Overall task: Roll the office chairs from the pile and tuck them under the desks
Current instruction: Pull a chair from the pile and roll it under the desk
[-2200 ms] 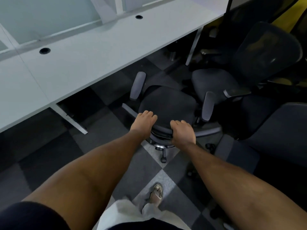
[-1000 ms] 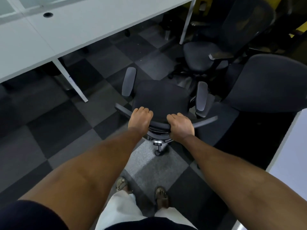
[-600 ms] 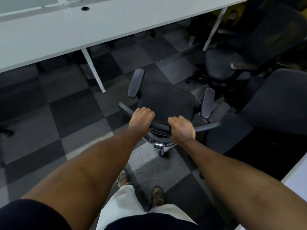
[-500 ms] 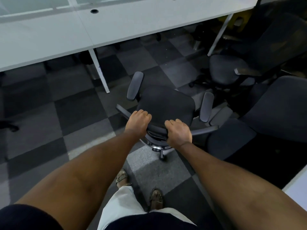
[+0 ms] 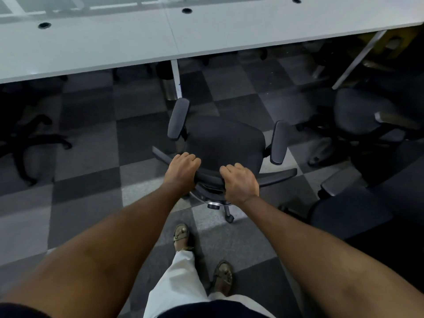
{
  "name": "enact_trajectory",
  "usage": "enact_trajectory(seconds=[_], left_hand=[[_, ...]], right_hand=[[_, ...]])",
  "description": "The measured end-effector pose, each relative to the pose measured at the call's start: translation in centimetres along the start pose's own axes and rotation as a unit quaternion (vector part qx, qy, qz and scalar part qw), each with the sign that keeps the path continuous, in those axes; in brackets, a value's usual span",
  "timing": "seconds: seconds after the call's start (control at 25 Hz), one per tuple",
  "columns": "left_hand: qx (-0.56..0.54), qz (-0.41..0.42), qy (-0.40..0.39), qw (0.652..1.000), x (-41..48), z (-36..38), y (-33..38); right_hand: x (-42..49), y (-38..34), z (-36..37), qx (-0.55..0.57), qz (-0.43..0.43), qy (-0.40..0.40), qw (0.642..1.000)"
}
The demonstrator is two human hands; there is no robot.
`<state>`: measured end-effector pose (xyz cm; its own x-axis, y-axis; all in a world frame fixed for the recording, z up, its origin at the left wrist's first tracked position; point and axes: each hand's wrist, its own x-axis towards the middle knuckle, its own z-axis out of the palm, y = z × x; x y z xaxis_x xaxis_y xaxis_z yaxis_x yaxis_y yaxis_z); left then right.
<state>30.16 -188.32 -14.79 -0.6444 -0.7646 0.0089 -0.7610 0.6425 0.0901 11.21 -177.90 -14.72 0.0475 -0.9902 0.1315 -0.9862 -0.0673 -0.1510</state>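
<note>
A black office chair [image 5: 223, 138] with grey armrests stands in front of me, its seat facing the long white desks [image 5: 114, 42]. My left hand [image 5: 182, 171] and my right hand [image 5: 239, 180] both grip the top edge of its backrest, fingers curled over it. The chair sits on the checkered carpet a short way before the desk edge, roughly in line with the white desk leg [image 5: 175, 76]. Its wheeled base shows below my hands.
More black chairs crowd the right side: one near the desk leg [image 5: 360, 113] and another [image 5: 344, 216] close to my right arm. A chair base [image 5: 29, 136] lies at the left under the desk. A metal bin [image 5: 168, 89] stands by the desk leg.
I have pulled the chair out of the pile and swung it left toward the desks. The pile now lies further to the right and both hands keep their grip.
</note>
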Motion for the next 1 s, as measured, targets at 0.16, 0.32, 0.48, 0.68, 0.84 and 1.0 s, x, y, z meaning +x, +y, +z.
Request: enact_trajectory(seconds=[0.16,0.32,0.48,0.68,0.84,1.0], left_hand=[[-0.015,-0.014,0.008,1.000,-1.7,0.1,-2.5],[-0.025,-0.038,0.019,0.999,-2.2,0.1,-5.5],[-0.027,-0.046,0.030,0.998,-1.7,0.0,-8.3],[-0.026,-0.073,0.017,0.997,0.3,-0.3,-12.7],[-0.027,-0.090,0.013,0.995,1.3,-0.5,-16.8],[-0.026,-0.100,0.015,0.995,1.6,-1.1,-21.5]], right_hand=[[2.1,-1.4,0.9,0.006,-0.045,-0.007,0.999],[5.1,-2.7,1.3,0.002,-0.087,-0.017,0.996],[8.7,-3.5,1.8,-0.008,-0.119,-0.018,0.993],[14.4,-5.1,2.6,-0.012,-0.125,-0.038,0.991],[18.7,-7.3,3.7,-0.019,-0.145,-0.058,0.987],[22.9,-9.9,4.8,-0.022,-0.166,-0.063,0.984]])
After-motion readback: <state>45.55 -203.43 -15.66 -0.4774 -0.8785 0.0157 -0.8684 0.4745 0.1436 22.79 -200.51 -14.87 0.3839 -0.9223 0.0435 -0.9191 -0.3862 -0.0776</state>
